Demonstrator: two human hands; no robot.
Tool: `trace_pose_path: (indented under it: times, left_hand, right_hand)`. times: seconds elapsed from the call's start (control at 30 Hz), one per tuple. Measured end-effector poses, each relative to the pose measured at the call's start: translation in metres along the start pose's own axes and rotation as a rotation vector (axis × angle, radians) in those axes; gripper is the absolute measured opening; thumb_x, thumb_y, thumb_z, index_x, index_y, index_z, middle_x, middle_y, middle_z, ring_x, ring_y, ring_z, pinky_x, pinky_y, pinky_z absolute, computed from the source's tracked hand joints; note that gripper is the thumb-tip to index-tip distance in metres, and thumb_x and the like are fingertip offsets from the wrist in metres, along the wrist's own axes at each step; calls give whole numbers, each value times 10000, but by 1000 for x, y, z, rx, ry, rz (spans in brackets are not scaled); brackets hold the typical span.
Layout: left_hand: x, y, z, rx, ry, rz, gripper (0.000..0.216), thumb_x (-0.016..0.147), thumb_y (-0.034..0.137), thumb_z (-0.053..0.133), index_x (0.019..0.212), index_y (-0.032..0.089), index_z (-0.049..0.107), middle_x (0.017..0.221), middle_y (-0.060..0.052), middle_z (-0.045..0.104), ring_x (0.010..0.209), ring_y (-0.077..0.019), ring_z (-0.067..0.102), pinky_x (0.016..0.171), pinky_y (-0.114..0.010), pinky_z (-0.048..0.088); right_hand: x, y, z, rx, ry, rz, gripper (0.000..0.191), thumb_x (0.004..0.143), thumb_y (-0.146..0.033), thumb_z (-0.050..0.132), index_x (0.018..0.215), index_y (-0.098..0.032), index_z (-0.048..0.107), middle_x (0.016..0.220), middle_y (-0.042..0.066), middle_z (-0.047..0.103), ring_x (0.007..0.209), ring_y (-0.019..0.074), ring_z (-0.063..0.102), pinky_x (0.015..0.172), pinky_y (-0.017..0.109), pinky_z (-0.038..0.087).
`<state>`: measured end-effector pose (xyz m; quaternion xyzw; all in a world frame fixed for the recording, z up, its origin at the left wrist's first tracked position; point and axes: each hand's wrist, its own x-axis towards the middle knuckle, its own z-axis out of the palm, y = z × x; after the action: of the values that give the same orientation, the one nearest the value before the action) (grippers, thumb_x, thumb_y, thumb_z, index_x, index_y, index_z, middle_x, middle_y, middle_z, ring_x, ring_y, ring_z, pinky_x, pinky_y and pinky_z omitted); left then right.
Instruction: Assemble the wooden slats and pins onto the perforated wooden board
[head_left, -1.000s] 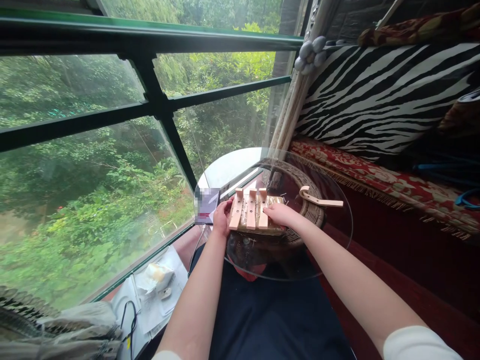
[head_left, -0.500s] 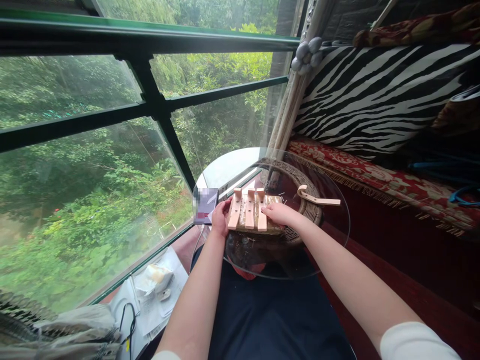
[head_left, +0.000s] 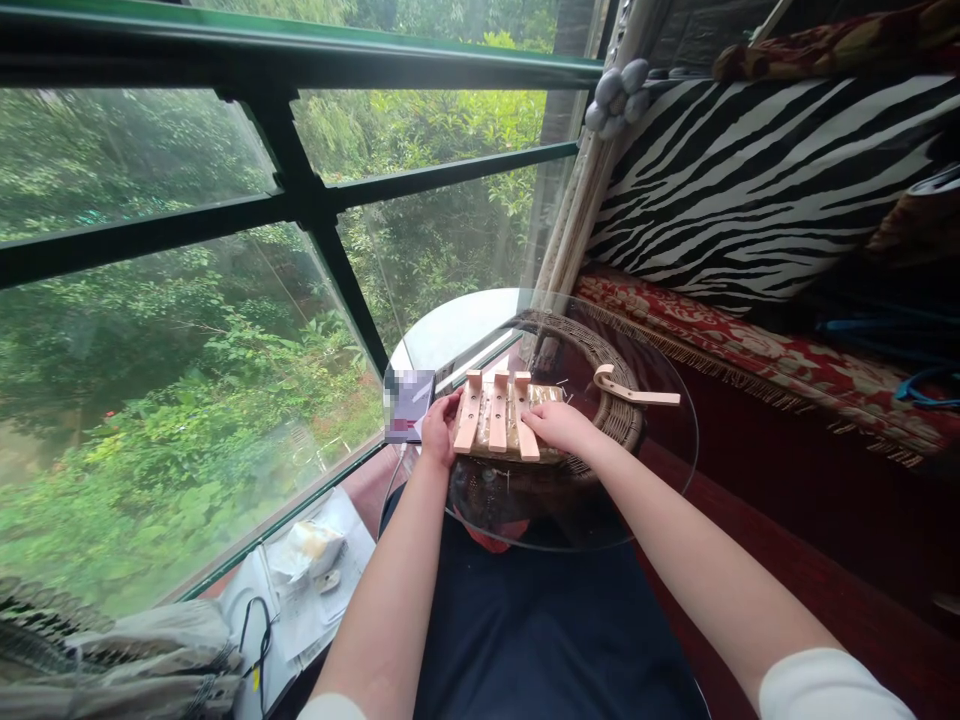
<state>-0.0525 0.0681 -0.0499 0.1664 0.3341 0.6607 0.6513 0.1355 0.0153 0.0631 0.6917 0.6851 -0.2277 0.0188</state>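
A block was gripped by the left hand; between hands, three hooks were placed, the rightmost held by the right hand.

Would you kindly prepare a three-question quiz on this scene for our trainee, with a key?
1. How many wooden pieces line up between the left hand and right hand?
2. Where is the separate wooden hook? A) left hand; B) glass table; C) papers.
3. True or false: the right hand touches the separate wooden hook.
Key: 1. Three. 2. B. 3. False; it touches the row's rightmost piece.
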Motion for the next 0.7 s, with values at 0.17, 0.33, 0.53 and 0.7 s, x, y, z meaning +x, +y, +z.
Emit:
trace_pose_path:
  times: [0.17, 0.33, 0.53, 0.7]
  left_hand:
    - [0, 0, 0, 3, 3, 1, 84, 740, 169, 595, 716, 129, 665, 891, -84, 731, 1050, -213, 628, 1004, -369, 434]
    - [1, 0, 0, 10, 15, -7, 79, 742, 175, 598, 723, 127, 658, 897, -89, 729, 1088, -223, 609, 1018, -374, 426]
    - [0, 0, 0, 4, 3, -1, 78, 743, 173, 596, 739, 131, 662, 893, -85, 730, 1085, -221, 611, 1014, -366, 432]
    - [2, -1, -2, 17, 11, 1, 80, 734, 186, 605, 726, 131, 662, 905, -91, 729, 1084, -231, 611, 1013, -385, 430]
  right_hand:
    - [1, -1, 1, -4, 13, 27, 458, 899, -426, 330, 738, -179, 680, 712, 71, 680, 667, 185, 613, 554, 252, 357]
    - [3, 1, 2, -8, 6, 17, 465, 900, -431, 325, 747, -181, 685, 740, 74, 687, 681, 188, 613, 572, 254, 362]
    - [0, 1, 4, 22, 14, 10, 524, 907, -489, 296, 737, -169, 675, 708, 82, 673, 693, 193, 611, 593, 252, 369]
    - [13, 30, -4, 88, 165, 46, 548, 925, -481, 239, 832, -171, 682, 836, 91, 690, 757, 194, 615, 635, 249, 388]
